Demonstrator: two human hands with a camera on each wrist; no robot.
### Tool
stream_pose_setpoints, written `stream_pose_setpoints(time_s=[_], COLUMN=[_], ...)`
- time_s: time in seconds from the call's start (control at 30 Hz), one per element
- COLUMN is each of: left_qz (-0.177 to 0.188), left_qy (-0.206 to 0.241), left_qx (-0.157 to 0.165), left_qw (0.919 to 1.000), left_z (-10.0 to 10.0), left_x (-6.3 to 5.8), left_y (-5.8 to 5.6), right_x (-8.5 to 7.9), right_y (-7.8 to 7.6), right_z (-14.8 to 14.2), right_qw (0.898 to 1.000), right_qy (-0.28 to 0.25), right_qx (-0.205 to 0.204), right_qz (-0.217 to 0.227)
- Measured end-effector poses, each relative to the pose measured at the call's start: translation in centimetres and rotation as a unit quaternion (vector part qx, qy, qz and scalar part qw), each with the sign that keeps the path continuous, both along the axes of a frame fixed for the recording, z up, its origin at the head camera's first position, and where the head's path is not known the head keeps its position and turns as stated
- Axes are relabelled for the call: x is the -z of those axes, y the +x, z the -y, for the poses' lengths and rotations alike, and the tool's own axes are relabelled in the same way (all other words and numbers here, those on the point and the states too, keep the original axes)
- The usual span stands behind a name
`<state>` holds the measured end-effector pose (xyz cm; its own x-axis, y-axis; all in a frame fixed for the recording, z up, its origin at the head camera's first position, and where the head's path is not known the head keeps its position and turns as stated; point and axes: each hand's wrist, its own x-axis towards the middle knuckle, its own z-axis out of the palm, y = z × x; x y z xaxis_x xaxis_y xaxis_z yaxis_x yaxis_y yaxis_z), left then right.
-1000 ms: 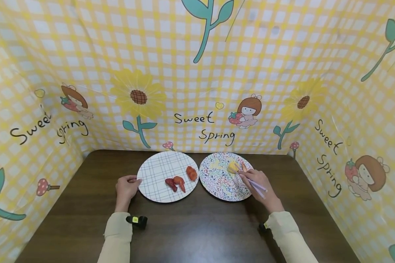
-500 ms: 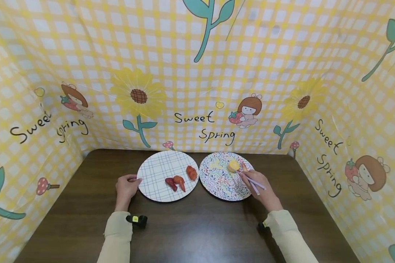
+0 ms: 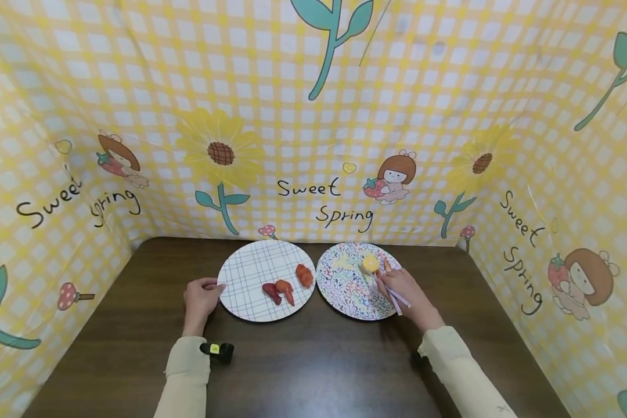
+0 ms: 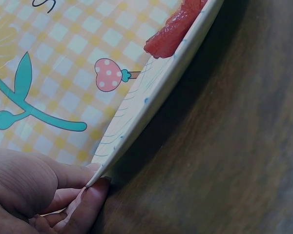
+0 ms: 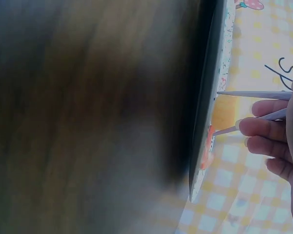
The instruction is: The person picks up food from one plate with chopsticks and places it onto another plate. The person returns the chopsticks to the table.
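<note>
My left hand pinches the left rim of the round white plate with blue grid lines; in the left wrist view the thumb lies above the rim and fingers below. My right hand grips a pair of pale lilac chopsticks over the round speckled plate. Their tips reach down either side of a yellow food piece, seen in the right wrist view as a rounded yellow block. An orange food piece lies right of it, partly hidden behind the right hand.
Near the right side of the grid plate lie a dark red drumstick-like piece, an orange-brown wing-like piece and an orange-red piece. The two plates sit side by side on the dark wooden table, with a yellow checked cloth around it.
The right hand has shifted slightly left and turned, swinging the chopsticks' rear ends leftward. The yellow piece has tipped a little between their tips. The left hand stays at the rim.
</note>
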<state>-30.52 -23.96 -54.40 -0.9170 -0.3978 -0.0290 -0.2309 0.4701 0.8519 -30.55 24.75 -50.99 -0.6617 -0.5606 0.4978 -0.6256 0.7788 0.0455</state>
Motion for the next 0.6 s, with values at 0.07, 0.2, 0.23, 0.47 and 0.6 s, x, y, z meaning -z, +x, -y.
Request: stream_pose_setpoints(time_s=[0.07,0.2,0.23,0.47,0.6], left_qz=[0.002,0.006,0.007,0.010,0.010], left_qy=[0.000,-0.003,-0.004,-0.002,-0.003], left_qx=[-0.005,-0.005,-0.004,0.007,0.005], left_qw=[1.0000,1.0000,1.0000,0.9999,0.9999], left_z=[0.00,0.04,0.06,0.22,0.24], left_x=[0.00,0.05,0.04,-0.08,-0.08], left_y=[-0.09,-0.07,-0.01,0.27,0.17], right_x=[0.00,0.00,0.05,0.52,0.47], right_y=[-0.30,-0.56,-0.56,-0.62,-0.49], right_z=[-0.02,-0.07,-0.10,-0.12,-0.16], right_qw=[1.000,1.000,0.999,0.999,0.998], right_qy=[0.009,0.021,0.026,0.039,0.058], right_qx=[-0.009,-0.021,-0.022,-0.012,-0.009], right_qz=[-0.001,0.001,0.002,0.005,0.006])
